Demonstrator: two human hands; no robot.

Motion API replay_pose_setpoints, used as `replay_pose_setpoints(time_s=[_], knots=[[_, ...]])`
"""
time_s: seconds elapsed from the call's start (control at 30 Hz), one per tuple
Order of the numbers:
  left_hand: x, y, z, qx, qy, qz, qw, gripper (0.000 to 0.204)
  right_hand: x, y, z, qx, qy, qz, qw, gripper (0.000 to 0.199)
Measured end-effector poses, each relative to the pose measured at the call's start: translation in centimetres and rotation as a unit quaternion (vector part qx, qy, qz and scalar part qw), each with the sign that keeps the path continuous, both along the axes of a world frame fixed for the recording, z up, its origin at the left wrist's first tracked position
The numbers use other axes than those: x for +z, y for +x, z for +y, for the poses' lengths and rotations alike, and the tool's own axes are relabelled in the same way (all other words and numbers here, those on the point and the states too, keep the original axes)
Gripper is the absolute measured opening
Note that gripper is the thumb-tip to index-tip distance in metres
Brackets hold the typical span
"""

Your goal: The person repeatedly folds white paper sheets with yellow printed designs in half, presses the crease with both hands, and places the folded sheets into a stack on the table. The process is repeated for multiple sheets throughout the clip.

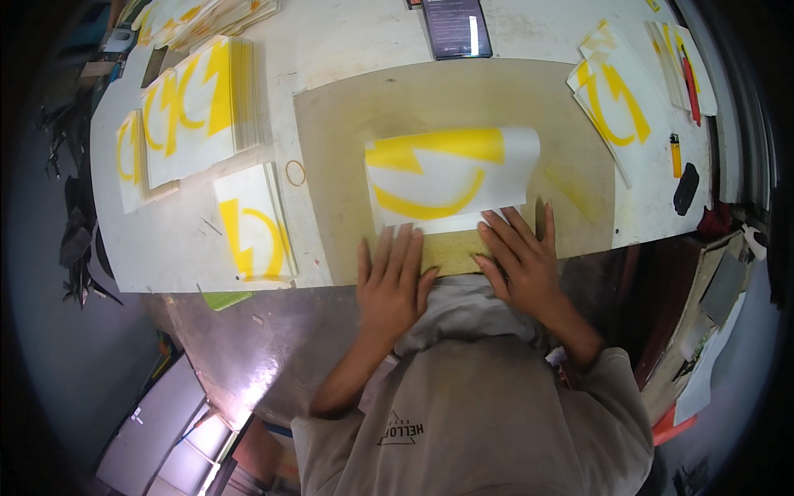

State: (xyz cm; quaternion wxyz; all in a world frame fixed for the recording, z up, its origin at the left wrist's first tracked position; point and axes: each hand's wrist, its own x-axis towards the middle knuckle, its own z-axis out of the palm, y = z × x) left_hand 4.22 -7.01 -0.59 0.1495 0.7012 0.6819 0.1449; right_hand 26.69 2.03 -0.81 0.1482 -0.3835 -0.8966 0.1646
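Observation:
A white sheet with yellow curved and jagged shapes lies on a tan board at the table's near edge. My left hand rests flat, fingers spread, at the sheet's lower left edge. My right hand lies flat at the sheet's lower right edge, fingertips touching it. Neither hand grips anything.
Stacks of similar yellow-printed sheets sit at the left, one stack nearer me, more sheets at the right. A rubber band, a dark box, a yellow lighter and a black object lie on the white table.

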Motion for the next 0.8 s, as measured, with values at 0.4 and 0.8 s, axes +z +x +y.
replay_pose_setpoints(time_s=[0.4, 0.8], knots=[[-1.2, -0.9, -1.7, 0.055, 0.037, 0.028, 0.997, 0.059, 0.3, 3.5, -0.6, -0.105, 0.016, -0.079, 0.991, 0.036], [-3.8, 2.7, -3.9, 0.069, 0.204, -0.090, 0.972, 0.049, 0.2, 3.1, -0.5, -0.112, 0.014, -0.025, 0.993, 0.028]])
